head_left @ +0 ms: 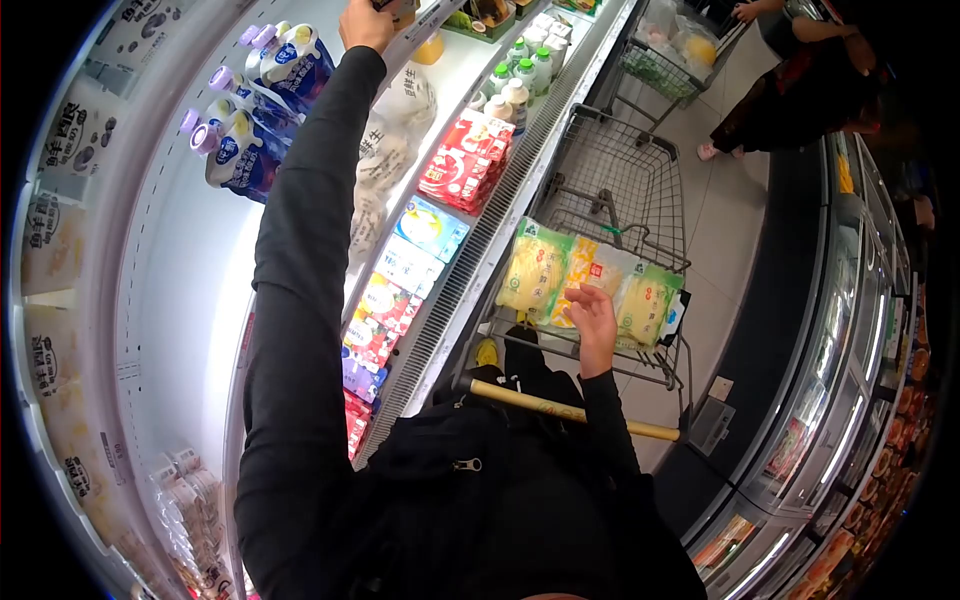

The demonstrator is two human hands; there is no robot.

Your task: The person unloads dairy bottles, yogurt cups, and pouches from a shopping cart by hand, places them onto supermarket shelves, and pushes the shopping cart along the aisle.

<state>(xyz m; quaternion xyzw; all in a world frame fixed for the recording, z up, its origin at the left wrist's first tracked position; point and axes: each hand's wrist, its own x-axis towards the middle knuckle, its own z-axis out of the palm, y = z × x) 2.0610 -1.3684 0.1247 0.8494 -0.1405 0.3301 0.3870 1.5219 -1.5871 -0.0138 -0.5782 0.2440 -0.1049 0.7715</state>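
My left hand is stretched far forward to the chilled shelf, at the top edge of the view. Its fingers are closed round a small brownish item that the frame cuts off, so its kind does not show. My right hand hovers over the near end of the shopping cart, with loosely bent fingers apart and nothing in them. Beneath and beside it lie a green-and-clear food pack, a yellow-and-white pack and another green pack. The cart's yellowish handle crosses in front of my body.
Purple-capped bottles stand on the upper shelf. Lower down are red cartons, green-capped bottles and several colourful boxes. Ahead, another person stands near a second cart. Glass-fronted freezers line the right side.
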